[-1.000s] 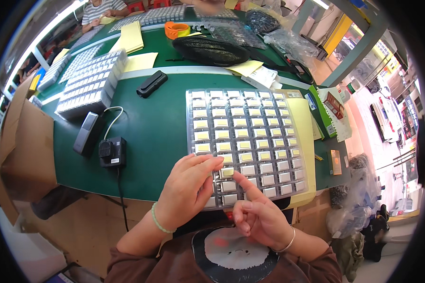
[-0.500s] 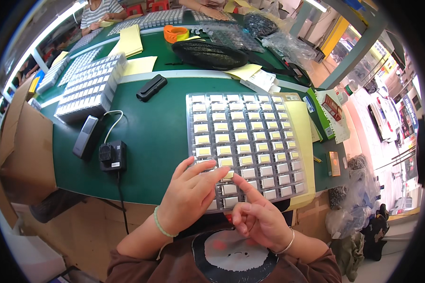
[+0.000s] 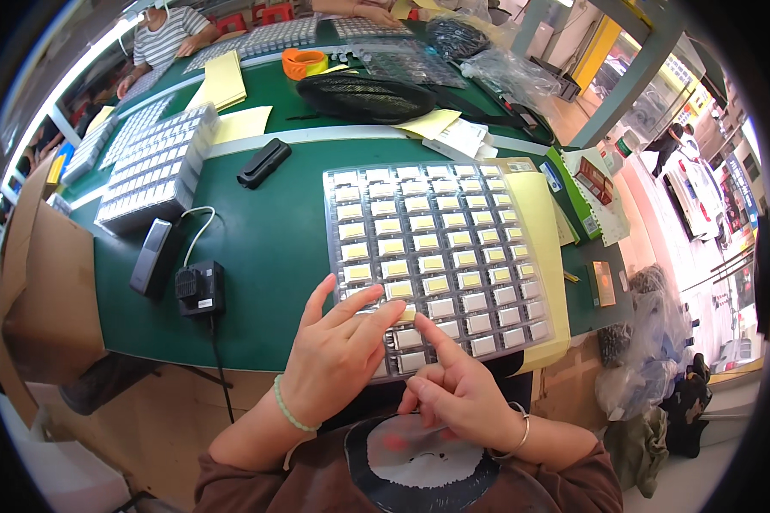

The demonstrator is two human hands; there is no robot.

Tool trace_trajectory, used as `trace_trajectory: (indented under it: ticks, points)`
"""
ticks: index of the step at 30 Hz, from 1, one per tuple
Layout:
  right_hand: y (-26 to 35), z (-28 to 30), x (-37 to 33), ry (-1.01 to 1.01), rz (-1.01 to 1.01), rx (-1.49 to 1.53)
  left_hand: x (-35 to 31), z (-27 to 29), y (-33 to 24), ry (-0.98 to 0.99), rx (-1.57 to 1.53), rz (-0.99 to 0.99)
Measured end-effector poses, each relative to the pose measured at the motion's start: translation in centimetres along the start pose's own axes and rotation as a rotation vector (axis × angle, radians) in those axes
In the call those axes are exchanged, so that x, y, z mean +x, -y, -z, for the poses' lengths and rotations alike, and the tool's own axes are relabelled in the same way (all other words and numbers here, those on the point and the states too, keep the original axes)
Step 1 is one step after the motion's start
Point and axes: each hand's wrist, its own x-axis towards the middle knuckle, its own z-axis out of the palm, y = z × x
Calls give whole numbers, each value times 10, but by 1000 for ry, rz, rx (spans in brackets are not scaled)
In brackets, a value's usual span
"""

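A clear plastic tray lies before me, holding rows of small white blocks. Most blocks in the upper rows carry yellow labels, while several near the bottom are plain white, like this white block. My left hand rests over the tray's lower left with fingers spread, its index fingertip on a yellow label. From the right, the outstretched index finger of my right hand meets the same label's right end. The other right fingers are loosely curled with nothing visible in them.
A yellow sheet lies under the tray's right side. Leftward are a stack of filled trays, a black adapter, a grey power bank and a cardboard box. Beyond are a black case and a black mesh bag.
My view has shifted slightly, moving the tray and table things a little left in the picture. Both hands remain at the same yellow label. The far person's hands have moved apart.
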Motion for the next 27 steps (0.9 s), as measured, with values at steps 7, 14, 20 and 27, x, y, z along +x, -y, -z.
trace_trajectory:
  ticks: [7, 14, 20, 27]
  points:
    - [-11, 3, -3, -75, 231, -518, 0, -1, 1, -9, -50, 1]
    - [-11, -1, 2, -118, 402, -844, -1, -2, 2, -3, -82, 11]
    - [-9, -2, 4, -144, 374, -861, -1, -3, 3, -7, -83, 12]
    - [3, -2, 7, -101, 253, -740, -1, -3, 4, -11, -69, 1]
